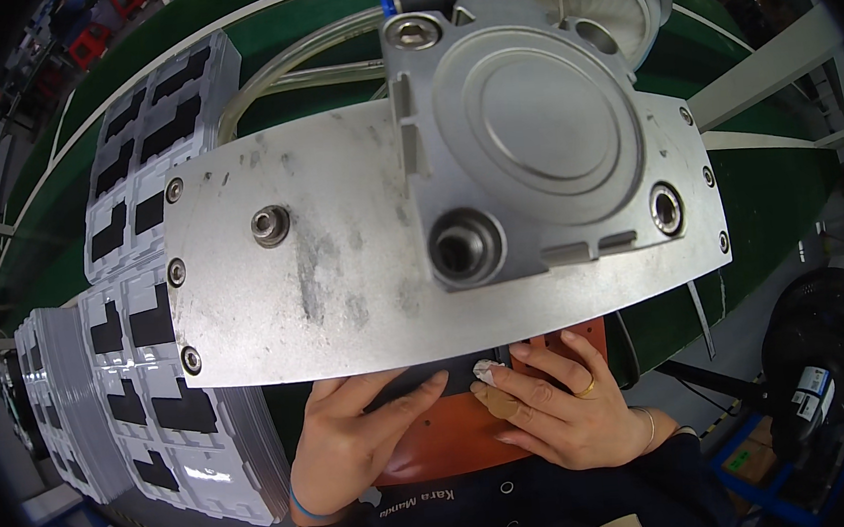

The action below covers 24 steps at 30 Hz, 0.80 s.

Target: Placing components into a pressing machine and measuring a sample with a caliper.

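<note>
Under the front edge of a thick metal plate (246, 319), both my hands work at an orange-brown board (428, 449). A dark flat piece (460, 377) lies at the board, its far part hidden below the plate. My left hand (343, 446) is at the left side of that piece, thumb and forefinger stretched and apart, some fingertips out of sight under the plate. On the right, my right hand (570, 406) has its fingers spread over the board and the piece's right end. One of its fingertips has a white wrap and another a tan cover.
A silver pneumatic cylinder (535, 123) is bolted on the plate, with clear hoses (294, 59) behind. Stacked white trays (177, 385) holding black pieces stand at left. A black round fan-like thing (822, 359) is at right. Green worktop (758, 204) surrounds the machine.
</note>
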Each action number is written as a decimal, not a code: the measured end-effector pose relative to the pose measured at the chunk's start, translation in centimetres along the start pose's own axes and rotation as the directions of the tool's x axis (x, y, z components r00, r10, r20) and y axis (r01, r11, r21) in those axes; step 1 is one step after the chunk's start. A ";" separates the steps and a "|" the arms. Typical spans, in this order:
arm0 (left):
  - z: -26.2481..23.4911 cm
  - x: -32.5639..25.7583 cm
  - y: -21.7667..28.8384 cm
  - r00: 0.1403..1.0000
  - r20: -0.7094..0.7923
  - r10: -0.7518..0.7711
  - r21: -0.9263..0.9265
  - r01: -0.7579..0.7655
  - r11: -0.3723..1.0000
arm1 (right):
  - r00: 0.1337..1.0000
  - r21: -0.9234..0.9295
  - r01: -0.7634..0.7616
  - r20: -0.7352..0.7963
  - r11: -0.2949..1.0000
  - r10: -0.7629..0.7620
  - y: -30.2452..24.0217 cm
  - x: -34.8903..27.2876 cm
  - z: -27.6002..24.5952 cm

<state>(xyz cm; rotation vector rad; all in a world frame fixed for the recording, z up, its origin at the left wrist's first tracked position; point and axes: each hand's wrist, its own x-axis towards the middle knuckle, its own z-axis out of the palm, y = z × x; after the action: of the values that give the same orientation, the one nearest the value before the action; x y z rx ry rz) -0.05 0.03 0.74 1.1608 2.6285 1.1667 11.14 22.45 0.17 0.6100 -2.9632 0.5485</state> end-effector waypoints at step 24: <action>-1.2 -2.8 2.2 0.955 -0.072 0.289 0.252 -0.262 0.931 | 0.921 0.403 -0.063 -0.330 0.913 0.209 0.0 0.3 -2.0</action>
<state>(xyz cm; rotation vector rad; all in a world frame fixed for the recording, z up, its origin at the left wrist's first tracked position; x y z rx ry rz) 3.01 -1.58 2.32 1.6000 2.8204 0.9899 10.88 23.09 2.06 0.2732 -2.5643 1.1418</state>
